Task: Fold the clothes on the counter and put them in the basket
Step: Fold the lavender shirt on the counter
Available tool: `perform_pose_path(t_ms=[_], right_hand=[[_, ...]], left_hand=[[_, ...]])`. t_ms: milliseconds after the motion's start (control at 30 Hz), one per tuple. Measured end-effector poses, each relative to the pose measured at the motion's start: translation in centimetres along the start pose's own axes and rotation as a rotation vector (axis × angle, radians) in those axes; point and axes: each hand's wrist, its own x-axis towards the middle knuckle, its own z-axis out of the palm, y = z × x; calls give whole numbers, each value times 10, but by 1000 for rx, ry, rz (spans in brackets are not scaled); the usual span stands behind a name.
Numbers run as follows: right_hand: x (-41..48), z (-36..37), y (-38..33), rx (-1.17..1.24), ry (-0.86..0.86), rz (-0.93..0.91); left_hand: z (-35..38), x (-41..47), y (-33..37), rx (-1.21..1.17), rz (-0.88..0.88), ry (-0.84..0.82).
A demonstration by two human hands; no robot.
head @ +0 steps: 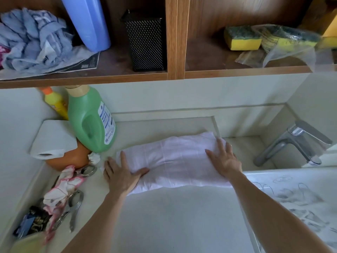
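A folded white cloth [173, 157] lies on the surface [164, 216] beside the sink [255, 148]. The left hand [122, 174] and right hand [224, 159] press flat on its two ends, fingers straight, gripping nothing.

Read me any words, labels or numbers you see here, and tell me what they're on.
Green plastic detergent bottle: white label, blue print, too small to read.
Yellow squeeze bottle with orange cap: label blurred.
Dark printed sheet on wooden shelf: pale lettering, blurred.
Nothing legible elsewhere.
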Motion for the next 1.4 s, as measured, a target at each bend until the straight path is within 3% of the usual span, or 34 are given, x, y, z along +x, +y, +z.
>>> perform_pose_path(t_ms=[167, 333, 467, 567, 633, 700, 767, 900, 1000, 1067, 1133, 1233, 1400], right_hand=[[-1, 4, 0, 89, 43, 9], [-12, 5, 1, 212, 143, -100], [-10, -8, 8, 278, 125, -80], [-15, -13, 4, 32, 83, -117], [-25, -15, -6, -173, 178, -216], [-40, -19, -20, -202, 238, -294], [-56, -22, -29, -203, 153, -288], [-83, -11, -24, -258, -202, -134], [-92, -6, -24, -292, -207, -245], [-99, -5, -26, -207, -247, -357], [-107, -2, -24, -165, -258, -347], [-120, 5, -22, -132, -157, -145], [-136, 8, -32, 241, -323, -73]], left_hand=[[-22, -5, 7, -151, 31, -50], [-23, -21, 1, -707, -24, -129], [-23, -33, -5, -864, -117, -226], [-33, -37, -4, -859, -154, -357], [-41, -39, -3, -786, -182, -433], [-43, -44, -5, -723, -203, -515], [-45, -51, -9, -613, -207, -540], [-64, -68, -3, 30, -91, -734], [-85, -80, 26, 233, 47, -647], [-80, -78, 43, 144, 201, -494], [-63, -73, 53, -66, 304, -431], [-29, -61, 50, -351, 178, -496], [-24, -79, 58, -497, 93, -393]])
